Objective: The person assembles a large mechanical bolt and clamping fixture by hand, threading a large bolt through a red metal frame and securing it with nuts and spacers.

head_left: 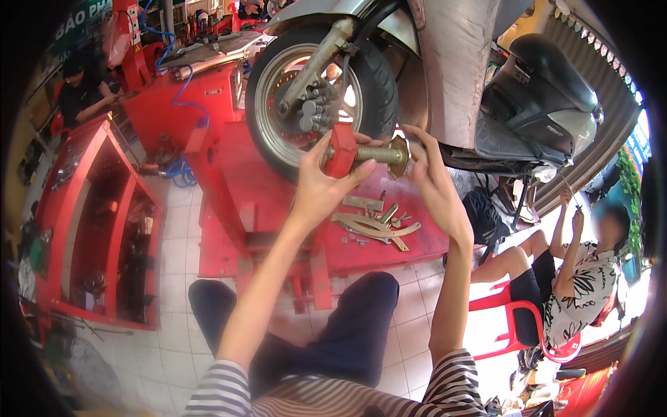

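Observation:
My left hand (321, 182) is closed around a red metal block (342, 151), thumb along its right side. Out of the block toward the right runs a thick threaded screw (374, 155) with a brass-coloured flange (399, 157) at its end. At that flange, my right hand (439, 184) has its fingers curved around the outer edge; the exact contact is partly hidden. Just beyond both hands is the front wheel (278, 132) of a grey scooter (455, 62). Below them, loose metal brackets (375, 228) and several small bolts lie on the red lift platform (278, 208).
A red upright post (215, 187) stands left of the platform. Further left are a red open-framed cabinet (104, 229) and a blue air hose (182, 174). A person (583, 278) sits on a red chair (517, 323) at right; another person (83, 94) works at far left.

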Action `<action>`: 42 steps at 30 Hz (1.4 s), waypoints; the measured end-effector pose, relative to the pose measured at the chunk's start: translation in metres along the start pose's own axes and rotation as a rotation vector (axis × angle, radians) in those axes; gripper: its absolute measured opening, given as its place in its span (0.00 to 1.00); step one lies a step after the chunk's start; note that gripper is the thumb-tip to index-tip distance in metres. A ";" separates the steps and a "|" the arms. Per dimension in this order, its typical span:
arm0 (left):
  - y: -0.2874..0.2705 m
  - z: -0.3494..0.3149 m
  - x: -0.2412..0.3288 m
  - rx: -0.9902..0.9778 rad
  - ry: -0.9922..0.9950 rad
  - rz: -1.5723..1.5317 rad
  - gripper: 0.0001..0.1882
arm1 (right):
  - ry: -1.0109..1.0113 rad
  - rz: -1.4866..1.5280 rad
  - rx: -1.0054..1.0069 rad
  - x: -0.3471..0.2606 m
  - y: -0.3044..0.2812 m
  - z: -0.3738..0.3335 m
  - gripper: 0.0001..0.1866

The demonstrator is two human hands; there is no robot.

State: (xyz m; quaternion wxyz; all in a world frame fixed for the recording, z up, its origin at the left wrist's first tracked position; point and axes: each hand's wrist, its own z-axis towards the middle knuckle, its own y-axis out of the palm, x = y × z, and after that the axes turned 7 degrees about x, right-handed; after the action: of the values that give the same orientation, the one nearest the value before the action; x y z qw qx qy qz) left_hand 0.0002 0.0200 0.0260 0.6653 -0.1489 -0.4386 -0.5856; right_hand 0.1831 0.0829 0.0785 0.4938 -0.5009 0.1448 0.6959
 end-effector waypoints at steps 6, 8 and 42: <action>0.000 0.000 -0.001 -0.001 0.032 -0.016 0.18 | 0.268 0.185 0.055 0.000 -0.007 -0.004 0.36; 0.001 0.001 0.000 -0.010 0.026 -0.031 0.18 | -0.098 0.124 0.146 0.014 -0.002 -0.009 0.34; 0.001 0.000 -0.002 0.009 0.010 -0.058 0.19 | -0.262 -0.100 0.095 0.018 0.010 0.001 0.30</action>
State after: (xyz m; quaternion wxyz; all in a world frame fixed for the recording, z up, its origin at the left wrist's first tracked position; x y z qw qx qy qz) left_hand 0.0012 0.0220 0.0250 0.6510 -0.1304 -0.4420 -0.6033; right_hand 0.1736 0.0883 0.0612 0.5658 -0.3882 0.0867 0.7223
